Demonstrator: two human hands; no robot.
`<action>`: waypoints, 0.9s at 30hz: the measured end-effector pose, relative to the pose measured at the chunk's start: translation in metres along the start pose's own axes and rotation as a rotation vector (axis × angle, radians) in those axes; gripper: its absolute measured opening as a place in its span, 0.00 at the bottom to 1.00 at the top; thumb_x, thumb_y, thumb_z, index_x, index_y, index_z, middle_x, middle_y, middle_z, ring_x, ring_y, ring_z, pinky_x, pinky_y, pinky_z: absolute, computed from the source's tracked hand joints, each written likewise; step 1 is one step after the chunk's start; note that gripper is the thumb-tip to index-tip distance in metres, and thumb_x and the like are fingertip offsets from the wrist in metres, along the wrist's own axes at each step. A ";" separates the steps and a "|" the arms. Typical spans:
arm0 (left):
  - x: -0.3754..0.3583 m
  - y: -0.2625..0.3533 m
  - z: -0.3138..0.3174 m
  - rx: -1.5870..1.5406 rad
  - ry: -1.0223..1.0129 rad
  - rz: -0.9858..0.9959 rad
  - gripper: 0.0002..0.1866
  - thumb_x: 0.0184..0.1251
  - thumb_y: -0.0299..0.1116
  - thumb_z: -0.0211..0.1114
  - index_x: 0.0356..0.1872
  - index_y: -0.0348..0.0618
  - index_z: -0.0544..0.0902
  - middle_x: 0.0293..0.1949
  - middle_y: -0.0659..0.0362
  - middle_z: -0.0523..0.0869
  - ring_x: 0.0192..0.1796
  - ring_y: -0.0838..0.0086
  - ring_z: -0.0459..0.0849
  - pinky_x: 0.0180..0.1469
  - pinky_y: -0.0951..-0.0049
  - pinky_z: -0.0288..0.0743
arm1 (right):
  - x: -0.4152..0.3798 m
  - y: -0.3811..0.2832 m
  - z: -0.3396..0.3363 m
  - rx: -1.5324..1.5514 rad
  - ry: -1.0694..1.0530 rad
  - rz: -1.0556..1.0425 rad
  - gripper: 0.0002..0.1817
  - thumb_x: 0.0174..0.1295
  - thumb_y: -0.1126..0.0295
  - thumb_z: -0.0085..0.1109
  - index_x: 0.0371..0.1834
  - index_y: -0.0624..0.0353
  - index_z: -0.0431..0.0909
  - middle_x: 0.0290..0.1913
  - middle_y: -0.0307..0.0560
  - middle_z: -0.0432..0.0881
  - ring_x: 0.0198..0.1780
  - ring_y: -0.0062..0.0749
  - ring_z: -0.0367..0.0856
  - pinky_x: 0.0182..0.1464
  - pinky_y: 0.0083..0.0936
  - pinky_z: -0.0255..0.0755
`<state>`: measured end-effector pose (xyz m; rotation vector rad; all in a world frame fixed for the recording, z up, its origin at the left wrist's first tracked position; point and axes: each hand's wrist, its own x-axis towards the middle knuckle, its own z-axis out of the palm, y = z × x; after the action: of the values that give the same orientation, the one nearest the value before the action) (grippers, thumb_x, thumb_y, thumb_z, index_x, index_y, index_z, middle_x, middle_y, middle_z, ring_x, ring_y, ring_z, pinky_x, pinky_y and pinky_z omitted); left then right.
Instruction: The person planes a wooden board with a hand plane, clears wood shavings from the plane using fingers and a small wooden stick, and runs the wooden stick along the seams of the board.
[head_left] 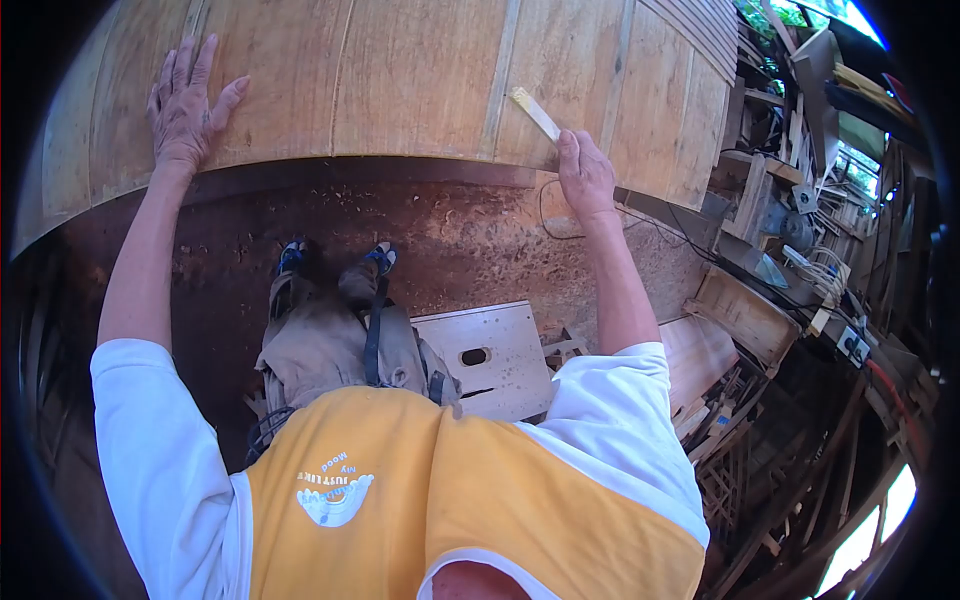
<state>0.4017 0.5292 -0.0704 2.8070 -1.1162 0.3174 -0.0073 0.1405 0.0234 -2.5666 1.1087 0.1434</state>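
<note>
My left hand (190, 110) lies on a broad wooden panel (420, 80), fingers stretched out and the thumb spread away from them. Closed around a short, flat, pale wooden stick (536, 114) is my right hand (587, 175), at the panel's near edge. The stick points up and left over the panel, and its far end looks yellowish. My fingers hide its near end. Long seams divide the panel's surface into boards.
Below the panel is a brown dirt floor (450, 220) with scattered shavings. A pale board with an oval hole (510, 355) stands beside my legs. To the right are a wooden box (745, 315), cables (825, 275) and piled scrap wood (725, 450).
</note>
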 end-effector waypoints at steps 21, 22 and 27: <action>0.013 0.034 -0.062 -0.103 -0.352 -0.161 0.50 0.66 0.59 0.63 0.84 0.47 0.57 0.86 0.46 0.50 0.87 0.49 0.43 0.84 0.44 0.38 | 0.057 -0.095 -0.089 -0.851 -0.493 -0.213 0.36 0.84 0.42 0.32 0.44 0.56 0.88 0.42 0.51 0.92 0.49 0.48 0.89 0.58 0.49 0.70; 0.011 0.039 -0.065 -0.101 -0.335 -0.159 0.49 0.67 0.60 0.63 0.84 0.47 0.58 0.86 0.46 0.52 0.87 0.50 0.45 0.84 0.44 0.39 | 0.060 -0.108 -0.095 -0.900 -0.534 -0.209 0.35 0.84 0.42 0.33 0.44 0.56 0.89 0.42 0.50 0.92 0.50 0.47 0.89 0.58 0.49 0.70; 0.009 0.037 -0.068 -0.105 -0.285 -0.138 0.48 0.68 0.61 0.63 0.83 0.47 0.60 0.85 0.46 0.55 0.87 0.51 0.47 0.84 0.44 0.41 | 0.074 -0.133 -0.096 -1.033 -0.566 -0.278 0.32 0.83 0.45 0.38 0.45 0.54 0.91 0.43 0.47 0.92 0.51 0.44 0.89 0.60 0.48 0.70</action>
<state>0.3725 0.5083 -0.0014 2.8767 -0.9455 -0.1544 0.1354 0.1410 0.1321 -3.0946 0.4768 1.6098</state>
